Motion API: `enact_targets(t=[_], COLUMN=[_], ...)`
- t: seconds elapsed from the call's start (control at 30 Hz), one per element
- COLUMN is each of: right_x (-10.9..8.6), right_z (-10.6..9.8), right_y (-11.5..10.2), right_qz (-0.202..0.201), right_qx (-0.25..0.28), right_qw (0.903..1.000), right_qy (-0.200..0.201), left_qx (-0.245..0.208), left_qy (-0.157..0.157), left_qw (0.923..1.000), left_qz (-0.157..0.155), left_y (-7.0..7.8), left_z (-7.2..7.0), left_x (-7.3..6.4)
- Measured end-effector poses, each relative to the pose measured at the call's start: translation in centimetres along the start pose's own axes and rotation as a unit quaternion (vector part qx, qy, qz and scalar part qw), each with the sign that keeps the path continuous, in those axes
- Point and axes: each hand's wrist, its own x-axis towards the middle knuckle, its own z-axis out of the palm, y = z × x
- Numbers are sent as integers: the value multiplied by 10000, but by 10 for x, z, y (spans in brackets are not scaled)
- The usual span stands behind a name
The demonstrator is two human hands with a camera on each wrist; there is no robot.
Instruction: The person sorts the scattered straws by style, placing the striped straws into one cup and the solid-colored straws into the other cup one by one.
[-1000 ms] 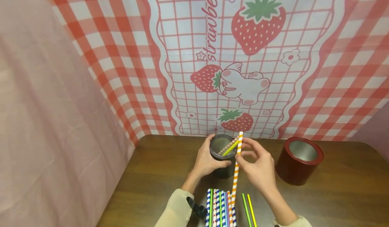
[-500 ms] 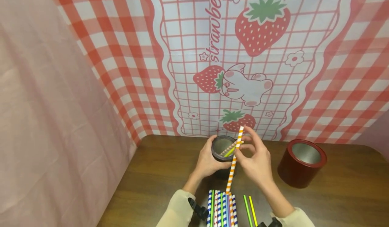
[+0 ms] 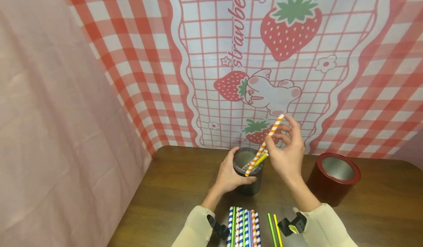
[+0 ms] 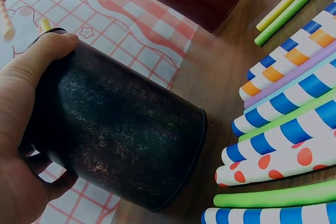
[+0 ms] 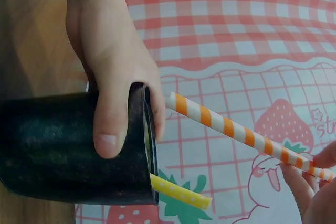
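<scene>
Your left hand [image 3: 228, 175] wraps around the dark can [image 3: 250, 189], thumb along the near wall, toward the far edge of the desk [image 3: 172, 192]. Your right hand [image 3: 289, 153] pinches the orange-striped straw [image 3: 264, 145] between thumb and fingers. That straw is tilted above the desk, lower end just outside the mouth of the dark can.

Status, judged from the present layout: two straws are in place, the yellow dotted straw [image 3: 262, 159] and the pale striped straw [image 3: 245, 166], partly hidden, both leaning inside the dark can. The orange-striped straw is not yet in. Outside remain the row of straws [image 3: 243, 226] toward the desk's near edge, which is out of view, and the green straw [image 3: 272, 230] and plain yellow straw [image 3: 278, 230] to its right. The red can [image 3: 332, 182], nearer the desk's far right corner, shows no straw. Treat the work as early-stage.
</scene>
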Motion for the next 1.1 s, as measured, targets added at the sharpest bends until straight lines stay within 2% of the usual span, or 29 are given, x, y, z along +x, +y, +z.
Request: enact_targets(t=[0.13,0.23,0.43,0.77,1.1], right_x=[3,1,-8,-26,-33], right_z=[4,8,12,21,25], right_y=[-10,-8,-5,6,13], right_qz=[-89,-131,-213,-111,-136], right_qx=[-1,-21,-253,-479,-534], right_qw=[9995,9991,9987,9983,9983], right_qy=[294,393,394,306,200], left_qx=[-106,-141,-214,-142,-73], left_qy=[-36,-53,-40,-41,-75], left_qw=[9999,9999,9997,9999,9999], left_qz=[-66,-84,-62,-38,-51], left_y=[0,0,1,0,0], left_z=[1,2,1,0,-1], left_x=[0,-1,-1,0,0])
